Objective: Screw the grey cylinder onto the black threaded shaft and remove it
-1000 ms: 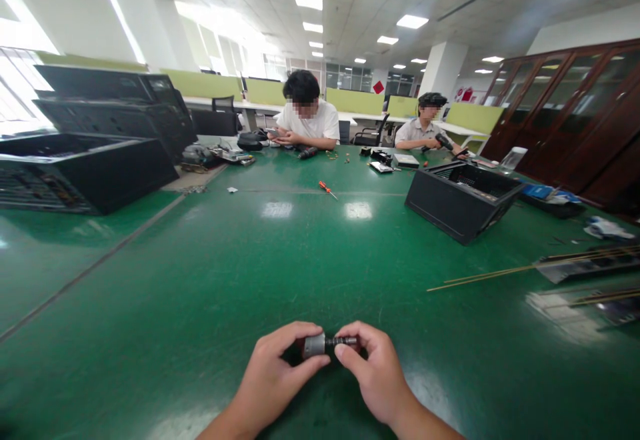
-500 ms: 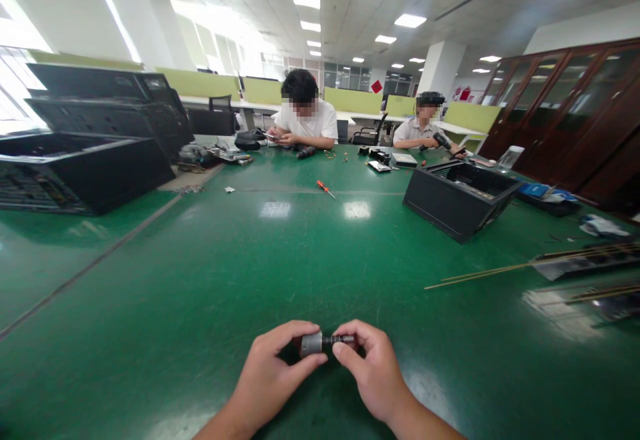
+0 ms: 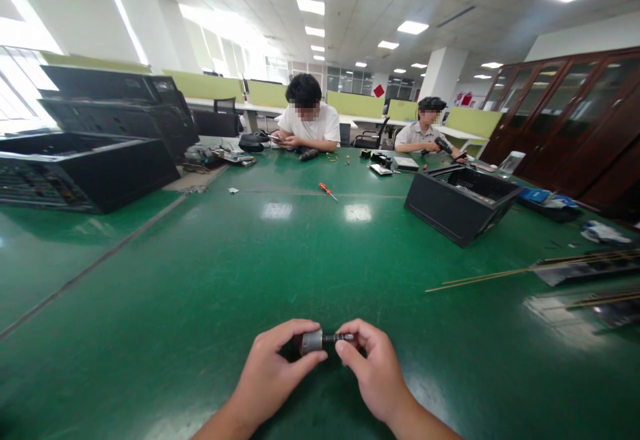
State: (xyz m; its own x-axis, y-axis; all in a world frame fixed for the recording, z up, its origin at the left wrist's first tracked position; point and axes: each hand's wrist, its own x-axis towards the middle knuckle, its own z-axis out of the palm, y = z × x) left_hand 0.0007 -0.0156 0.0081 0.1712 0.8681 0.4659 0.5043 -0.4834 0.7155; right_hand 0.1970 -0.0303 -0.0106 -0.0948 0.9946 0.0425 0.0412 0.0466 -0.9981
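Note:
Low in the middle of the view, my left hand point(image 3: 275, 370) is closed around a grey metal cylinder point(image 3: 313, 341), gripped between thumb and fingers. From the cylinder's right side a thin dark shaft point(image 3: 329, 339) sticks out, with ridged or spiral markings towards its pale tip. The thumb and fingers of my right hand point(image 3: 373, 367) pinch the ridged end of this shaft. Cylinder and shaft lie in one line, roughly level, just above the green tabletop point(image 3: 225, 280). The cylinder's left end is partly hidden by my left hand.
An orange-handled screwdriver point(image 3: 326, 190) lies mid-table. A black computer case point(image 3: 450, 203) stands right, with brass-coloured rods point(image 3: 480, 275) nearer me. More cases point(image 3: 125, 173) are at left. Across the table sit a person in white point(image 3: 313, 120) and another holding a dark tool point(image 3: 425, 130).
My right hand has slid very slightly to the right along the shaft, baring a little more of it. The left hand and cylinder stay put. The camera view has shifted slightly.

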